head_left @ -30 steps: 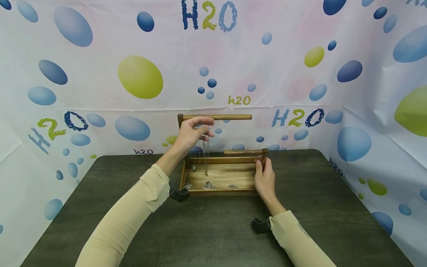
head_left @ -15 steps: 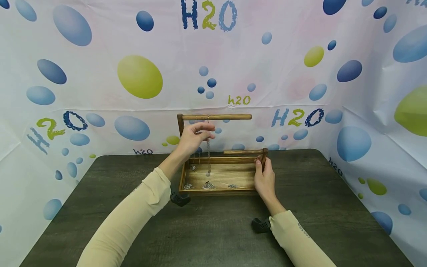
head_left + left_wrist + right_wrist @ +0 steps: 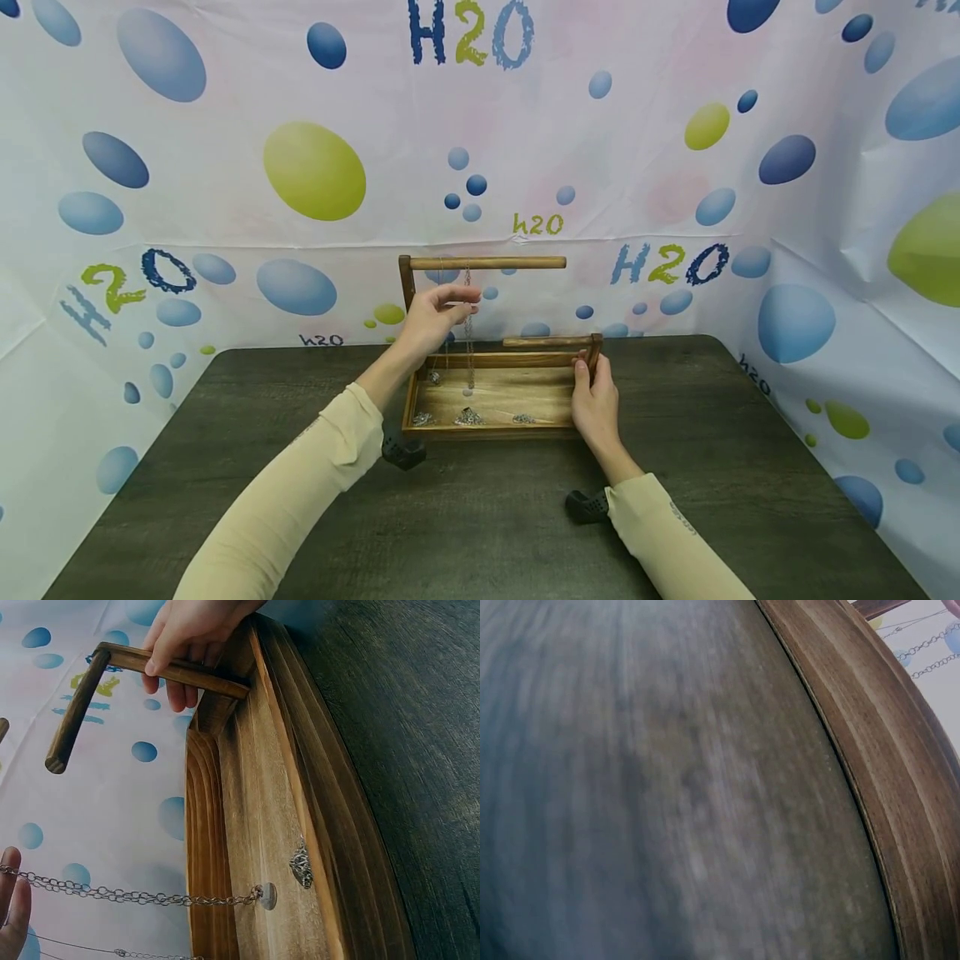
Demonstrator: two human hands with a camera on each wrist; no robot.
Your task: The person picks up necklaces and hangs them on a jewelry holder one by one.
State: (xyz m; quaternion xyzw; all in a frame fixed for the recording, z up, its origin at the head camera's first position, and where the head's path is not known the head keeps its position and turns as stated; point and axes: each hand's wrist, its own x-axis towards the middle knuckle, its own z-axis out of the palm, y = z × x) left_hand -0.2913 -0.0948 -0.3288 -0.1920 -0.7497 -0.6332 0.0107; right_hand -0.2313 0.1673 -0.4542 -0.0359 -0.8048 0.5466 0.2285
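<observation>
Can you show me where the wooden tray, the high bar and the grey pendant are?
Wooden tray (image 3: 525,390): head view, on a bare patch of its floor.
High bar (image 3: 498,263): head view, near the middle of its length.
Grey pendant (image 3: 268,897): left wrist view, on its middle.

The necklace (image 3: 150,898) is shiny metal links ending in a smooth pendant (image 3: 268,895), and the small heap of chain (image 3: 301,866) looks like the same bright metal. The tray (image 3: 495,432) and its rods (image 3: 517,262) are wood — smooth, grain-streaked, with a faint sheen — while the table (image 3: 480,517) has a matt, wood-look top. The sleeves (image 3: 277,500) are matt cloth, the wrist pieces (image 3: 583,507) look like perforated plastic, and the backdrop (image 3: 555,150) is a smooth, lightly creased, printed sheet.
</observation>
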